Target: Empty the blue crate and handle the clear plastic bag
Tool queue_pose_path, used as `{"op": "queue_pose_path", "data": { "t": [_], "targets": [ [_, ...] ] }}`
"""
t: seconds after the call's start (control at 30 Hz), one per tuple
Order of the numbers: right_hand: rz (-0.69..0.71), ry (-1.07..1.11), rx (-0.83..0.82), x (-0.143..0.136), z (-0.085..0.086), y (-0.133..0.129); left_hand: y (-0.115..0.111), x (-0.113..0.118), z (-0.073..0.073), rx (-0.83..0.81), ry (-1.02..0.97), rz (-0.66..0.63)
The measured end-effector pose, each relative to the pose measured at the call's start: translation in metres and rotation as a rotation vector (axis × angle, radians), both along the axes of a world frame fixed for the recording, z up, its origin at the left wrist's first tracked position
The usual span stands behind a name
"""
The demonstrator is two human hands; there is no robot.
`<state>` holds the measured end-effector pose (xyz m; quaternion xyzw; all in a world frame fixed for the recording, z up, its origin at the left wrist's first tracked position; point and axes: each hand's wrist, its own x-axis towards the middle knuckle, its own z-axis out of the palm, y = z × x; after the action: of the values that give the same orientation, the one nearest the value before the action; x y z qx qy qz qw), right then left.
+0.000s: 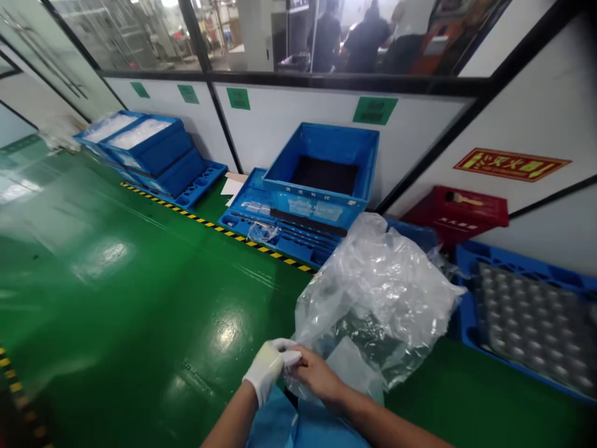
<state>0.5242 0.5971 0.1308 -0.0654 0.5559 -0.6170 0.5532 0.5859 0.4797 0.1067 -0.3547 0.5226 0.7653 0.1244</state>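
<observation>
In front of the blue crate (321, 171):
Floor (116, 280): green, glossy.
Plastic bag (377, 292): clear, crumpled, near the crate.
Right hand (317, 373): bare, pinching the bag's lower edge.
Left hand (268, 367): gloved, gripping the same edge.
Step, judged: working the bag's edge; next calls for a firm two-handed pinch.

Clear plastic bag (377, 292), crumpled & puffed up, over blue bin, edge pinched low-left.
</observation>
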Motion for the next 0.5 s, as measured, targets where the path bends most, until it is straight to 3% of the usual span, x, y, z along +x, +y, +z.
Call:
{"op": "queue_pose_path", "data": {
  "t": [0.13, 0.27, 0.37, 0.5],
  "targets": [
    [0.069, -0.076, 0.071, 0.001, -0.015, 0.008, -0.003, 0.014, -0.003, -0.309, -0.009, 0.045],
    [0.016, -0.170, 0.229, -0.015, -0.021, 0.015, -0.005, 0.030, 0.009, -0.565, 0.005, 0.083],
    [-0.007, -0.292, 0.346, -0.023, -0.026, 0.014, -0.004, 0.042, 0.016, -0.685, 0.060, 0.028],
    [0.016, -0.443, 0.383, -0.020, -0.035, 0.008, 0.002, 0.056, 0.014, -0.764, 0.109, -0.061]
  ]
}}
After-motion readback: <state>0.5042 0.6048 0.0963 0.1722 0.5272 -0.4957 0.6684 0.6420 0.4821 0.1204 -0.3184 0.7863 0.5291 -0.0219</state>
